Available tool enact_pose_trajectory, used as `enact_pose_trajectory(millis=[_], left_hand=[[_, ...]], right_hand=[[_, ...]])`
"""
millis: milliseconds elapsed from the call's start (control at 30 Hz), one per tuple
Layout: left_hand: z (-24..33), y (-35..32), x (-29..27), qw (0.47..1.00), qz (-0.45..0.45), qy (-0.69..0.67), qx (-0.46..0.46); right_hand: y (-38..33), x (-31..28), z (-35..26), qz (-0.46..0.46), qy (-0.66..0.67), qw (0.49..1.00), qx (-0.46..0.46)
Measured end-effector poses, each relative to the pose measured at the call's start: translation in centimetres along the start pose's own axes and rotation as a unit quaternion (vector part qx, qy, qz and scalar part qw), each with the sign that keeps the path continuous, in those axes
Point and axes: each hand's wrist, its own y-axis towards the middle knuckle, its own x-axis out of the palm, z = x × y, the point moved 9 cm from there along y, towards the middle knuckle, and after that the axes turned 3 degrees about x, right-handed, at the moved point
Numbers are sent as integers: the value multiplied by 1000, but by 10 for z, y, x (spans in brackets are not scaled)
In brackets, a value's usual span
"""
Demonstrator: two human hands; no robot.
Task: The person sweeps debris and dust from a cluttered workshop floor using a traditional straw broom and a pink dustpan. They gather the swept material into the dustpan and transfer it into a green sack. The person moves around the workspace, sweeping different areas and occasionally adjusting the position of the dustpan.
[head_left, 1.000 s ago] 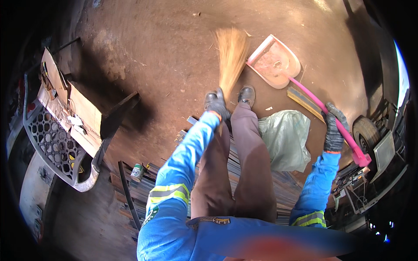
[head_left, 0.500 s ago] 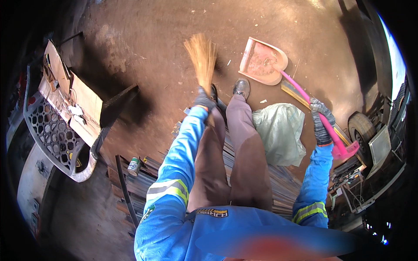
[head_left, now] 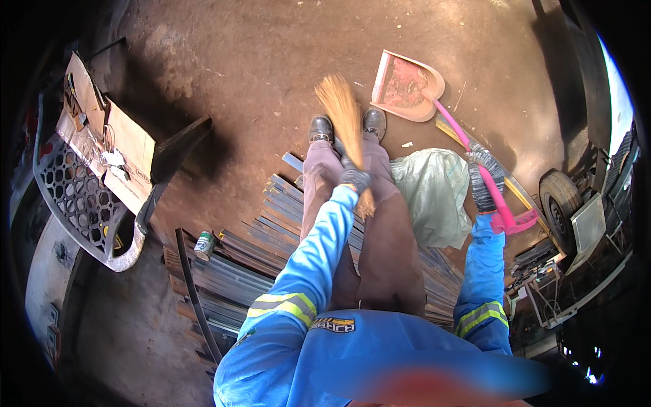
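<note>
My left hand (head_left: 353,178), in a dark glove, grips a short straw hand broom (head_left: 340,108) whose bristles fan out over the brown dirt floor just ahead of my black shoes (head_left: 321,128). My right hand (head_left: 485,178), also gloved, holds the pink handle of a pink dustpan (head_left: 407,85). The pan rests on the ground to the right of the broom's bristles, its mouth facing left and away from me. Blue sleeves with reflective bands cover both arms.
A grey-green sack (head_left: 435,192) lies right of my legs. Stacked metal strips (head_left: 237,261) lie under and left of me, with a small can (head_left: 204,245) beside them. A perforated grey chair (head_left: 81,203) with cardboard (head_left: 129,152) stands at left. A wheel (head_left: 560,197) sits at right.
The broom swung from beside the dustpan off to the left, then back to the middle in front of my shoes. The dustpan stayed on the ground in my right hand's grip.
</note>
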Motion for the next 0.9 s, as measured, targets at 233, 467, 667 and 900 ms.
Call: enact_pose_trajectory(millis=[233,467,667,900], left_hand=[[39,-50,39,977,-125,-120,123],[149,29,-69,956,-1,274,108],[229,105,-30,869,-19,479,126],[182,-10,-43,853,-187,459,162]], right_hand=[[-10,-7,11,43,5,998,37],[-37,-41,68,201,161,948,186],[-38,-31,119,256,280,864,329],[-32,-18,76,322,38,942,88]])
